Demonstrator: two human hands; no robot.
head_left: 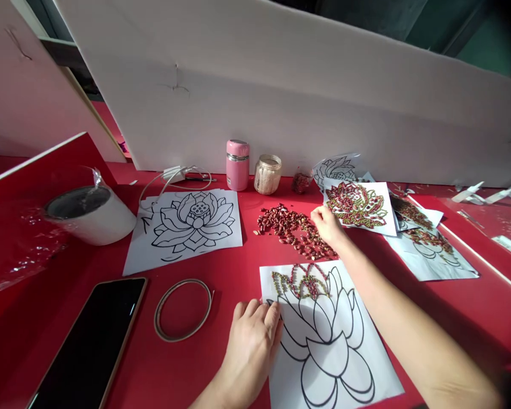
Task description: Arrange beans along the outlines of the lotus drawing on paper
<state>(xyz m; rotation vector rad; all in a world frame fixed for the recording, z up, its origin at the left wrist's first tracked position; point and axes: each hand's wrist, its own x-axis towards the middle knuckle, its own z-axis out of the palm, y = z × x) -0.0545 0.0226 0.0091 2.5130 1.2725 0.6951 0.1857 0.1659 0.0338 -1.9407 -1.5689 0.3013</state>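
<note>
My left hand [253, 341] rests at the left edge of a lotus outline sheet [323, 363], its fingers curled together. Whatever those fingers hold, if anything, is hidden. Red and green beans [309, 282] line some petals at the top of this sheet. Beyond it, a loose pile of reddish-brown beans [287, 222] lies on the red table. My right hand [327, 224] reaches across to the pile's right side, with thumb and fingers pinched together. Anything between its fingertips is too small to make out.
Left are another lotus sheet [196, 227], a phone [89, 346], a tape ring [157, 318] and a white roll [106, 218]. A pink flask [237, 167] and a glass jar [267, 175] stand behind. Bean-covered sheets [357, 204] and glue bottles [468, 193] lie right.
</note>
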